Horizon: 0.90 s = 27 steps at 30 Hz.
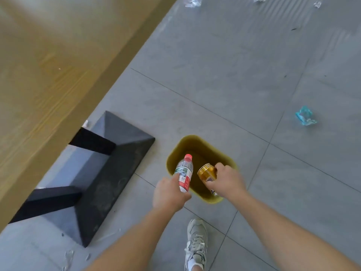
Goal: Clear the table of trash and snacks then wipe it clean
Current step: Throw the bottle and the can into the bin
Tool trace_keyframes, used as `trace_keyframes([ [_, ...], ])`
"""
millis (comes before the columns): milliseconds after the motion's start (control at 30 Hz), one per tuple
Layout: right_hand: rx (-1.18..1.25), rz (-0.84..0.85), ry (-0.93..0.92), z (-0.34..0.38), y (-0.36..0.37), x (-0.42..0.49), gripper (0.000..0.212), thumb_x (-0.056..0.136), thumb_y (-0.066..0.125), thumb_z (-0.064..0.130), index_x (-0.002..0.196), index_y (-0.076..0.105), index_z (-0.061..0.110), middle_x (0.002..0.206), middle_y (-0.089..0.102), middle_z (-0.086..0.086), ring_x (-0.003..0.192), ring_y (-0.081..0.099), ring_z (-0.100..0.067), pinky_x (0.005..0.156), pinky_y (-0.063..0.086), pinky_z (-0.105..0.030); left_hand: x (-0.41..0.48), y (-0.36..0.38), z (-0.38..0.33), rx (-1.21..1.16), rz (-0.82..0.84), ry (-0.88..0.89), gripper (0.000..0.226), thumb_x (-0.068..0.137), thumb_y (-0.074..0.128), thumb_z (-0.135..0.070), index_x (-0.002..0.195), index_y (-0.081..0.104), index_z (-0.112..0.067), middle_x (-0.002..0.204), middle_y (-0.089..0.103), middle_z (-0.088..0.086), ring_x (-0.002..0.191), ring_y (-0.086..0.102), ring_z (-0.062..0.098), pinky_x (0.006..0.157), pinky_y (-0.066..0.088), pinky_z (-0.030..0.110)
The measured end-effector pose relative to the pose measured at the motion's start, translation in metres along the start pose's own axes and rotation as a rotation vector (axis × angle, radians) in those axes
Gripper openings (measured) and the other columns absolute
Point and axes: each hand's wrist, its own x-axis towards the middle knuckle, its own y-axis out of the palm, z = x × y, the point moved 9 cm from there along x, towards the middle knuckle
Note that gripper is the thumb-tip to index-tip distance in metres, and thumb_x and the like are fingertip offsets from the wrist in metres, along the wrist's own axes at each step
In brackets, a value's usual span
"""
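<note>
An olive-yellow trash bin (197, 141) stands on the grey floor below me. My left hand (168, 194) grips a clear plastic water bottle (184, 172) with a red cap and red-green label, held tilted over the bin's near left side. My right hand (227, 179) grips a gold drink can (207, 172) over the bin's opening, its top pointing left. The wooden table (48, 75) fills the upper left, seen from its edge.
The table's black base (109, 173) lies left of the bin. A crumpled teal wrapper (305, 116) and clear plastic scraps (193, 1) litter the tiled floor. More scraps (69, 255) lie near my foot in a grey sneaker (196, 243).
</note>
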Motion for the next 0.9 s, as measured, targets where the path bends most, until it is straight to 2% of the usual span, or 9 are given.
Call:
trace_keyframes([
  [133, -0.060, -0.021, 0.012, -0.005, 0.035, 0.046, 0.048, 0.072, 0.070, 0.053, 0.099, 0.043, 0.024, 0.105, 0.058, -0.005, 0.100, 0.055, -0.026, 0.066, 0.041, -0.033, 0.054, 0.026, -0.007, 0.124, -0.015, 0.010, 0.072, 0.073, 0.071, -0.053, 0.137, 0.045, -0.031, 0.114, 0.061, 0.000, 0.087, 0.056, 0.016, 0.066, 0.057, 0.027],
  [233, -0.105, -0.010, 0.016, -0.006, 0.060, 0.075, 0.052, 0.075, 0.071, 0.052, 0.110, 0.047, 0.022, 0.110, 0.057, -0.006, 0.103, 0.054, -0.027, 0.066, 0.041, -0.034, 0.086, 0.041, -0.010, 0.203, -0.017, 0.020, 0.064, 0.075, 0.067, -0.052, 0.132, 0.052, -0.027, 0.101, 0.060, -0.001, 0.078, 0.057, 0.017, 0.063, 0.057, 0.027],
  [333, -0.126, 0.021, 0.022, -0.011, 0.083, 0.094, 0.053, 0.079, 0.071, 0.051, 0.115, 0.047, 0.020, 0.114, 0.057, -0.008, 0.106, 0.054, -0.028, 0.068, 0.043, -0.035, 0.112, 0.053, -0.017, 0.257, -0.027, 0.053, 0.061, 0.077, 0.064, -0.051, 0.131, 0.054, -0.025, 0.099, 0.058, 0.000, 0.081, 0.056, 0.017, 0.069, 0.058, 0.030],
  [600, -0.078, 0.031, 0.036, -0.034, 0.115, 0.111, 0.049, 0.086, 0.069, 0.043, 0.123, 0.048, 0.019, 0.121, 0.056, -0.008, 0.113, 0.053, -0.029, 0.087, 0.053, -0.037, 0.138, 0.082, -0.037, 0.335, -0.092, 0.184, 0.038, 0.089, 0.060, -0.046, 0.120, 0.058, -0.024, 0.094, 0.051, 0.000, 0.083, 0.051, 0.018, 0.077, 0.055, 0.035],
  [733, -0.001, -0.007, 0.018, -0.038, 0.111, 0.107, 0.031, 0.091, 0.065, 0.032, 0.117, 0.052, 0.021, 0.117, 0.057, -0.005, 0.109, 0.054, -0.027, 0.089, 0.054, -0.038, 0.132, 0.077, -0.038, 0.301, -0.124, 0.232, 0.027, 0.094, 0.053, -0.041, 0.114, 0.059, -0.024, 0.093, 0.051, -0.002, 0.081, 0.048, 0.015, 0.076, 0.053, 0.033],
  [900, 0.038, -0.021, -0.003, -0.031, 0.089, 0.095, 0.016, 0.095, 0.056, 0.025, 0.110, 0.055, 0.021, 0.109, 0.057, -0.002, 0.100, 0.056, -0.024, 0.080, 0.056, -0.037, 0.109, 0.047, -0.042, 0.316, -0.195, 0.314, 0.029, 0.094, 0.046, -0.033, 0.121, 0.053, -0.027, 0.108, 0.052, -0.003, 0.094, 0.044, 0.017, 0.085, 0.046, 0.031],
])
